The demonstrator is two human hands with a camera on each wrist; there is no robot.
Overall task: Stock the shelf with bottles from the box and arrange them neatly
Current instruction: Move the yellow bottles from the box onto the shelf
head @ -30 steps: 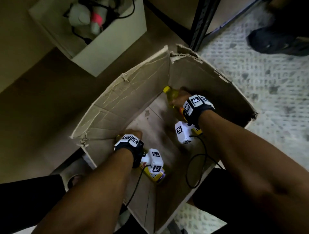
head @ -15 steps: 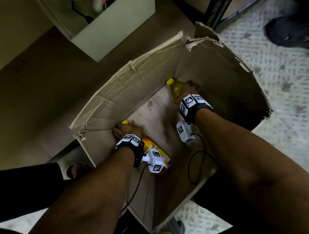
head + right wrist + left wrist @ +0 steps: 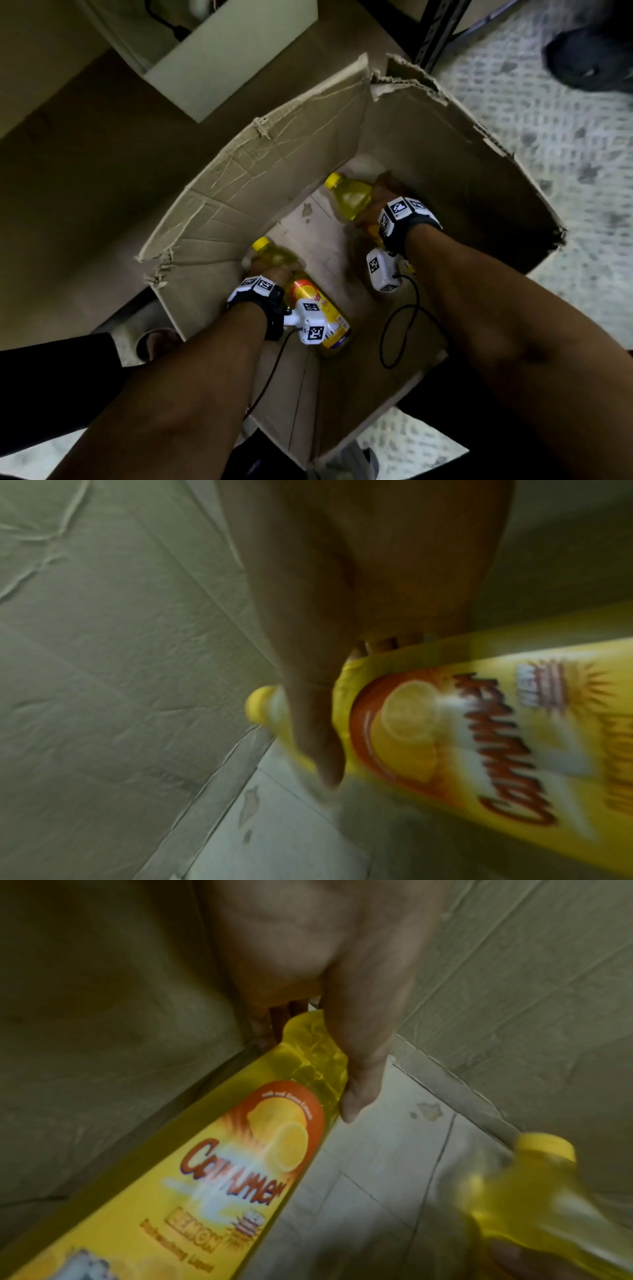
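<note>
Both hands are down inside an open cardboard box (image 3: 260,192). My left hand (image 3: 274,270) grips a yellow bottle (image 3: 318,308) by its shoulder near the left wall; its yellow-and-orange lemon label (image 3: 219,1172) faces the left wrist camera, thumb (image 3: 363,1069) across the clear neck. My right hand (image 3: 373,209) grips a second yellow bottle (image 3: 349,198) with a yellow cap, near the far corner. In the right wrist view its label (image 3: 479,737) is blurred and my thumb (image 3: 315,723) lies over the neck. That second bottle (image 3: 534,1185) also shows blurred in the left wrist view.
The box has torn, creased flaps (image 3: 407,78) and a pale bottom (image 3: 329,246). A white open bin (image 3: 226,61) with cables stands behind it. A black shelf post (image 3: 435,31) rises at the back. A dark shoe (image 3: 589,58) is on the patterned floor at the right.
Both bottles have come up off the box bottom and show more. The left hand's bottle now has its cap and neck clear of the wall.
</note>
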